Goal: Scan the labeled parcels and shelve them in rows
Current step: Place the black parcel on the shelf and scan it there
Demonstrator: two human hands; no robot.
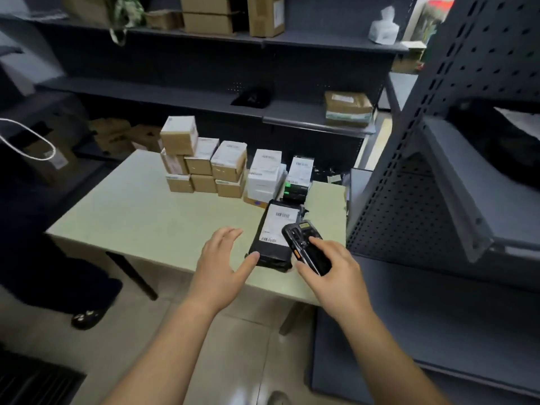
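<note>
Black, one parcel (273,229) lies by the straight-fingered left hand (222,258); right hand (336,267) grips one scanner (304,247).

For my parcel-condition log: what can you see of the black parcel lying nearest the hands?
The black parcel is an oblong packet in glossy, plastic-looking wrap, wrinkled at its near end. It lies flat on the pale table, toward its front right corner, white barcode label face up. The thumb of the left hand appears to touch its near left corner. The right hand holds a handheld scanner over its right edge, hiding part of the label.
</note>
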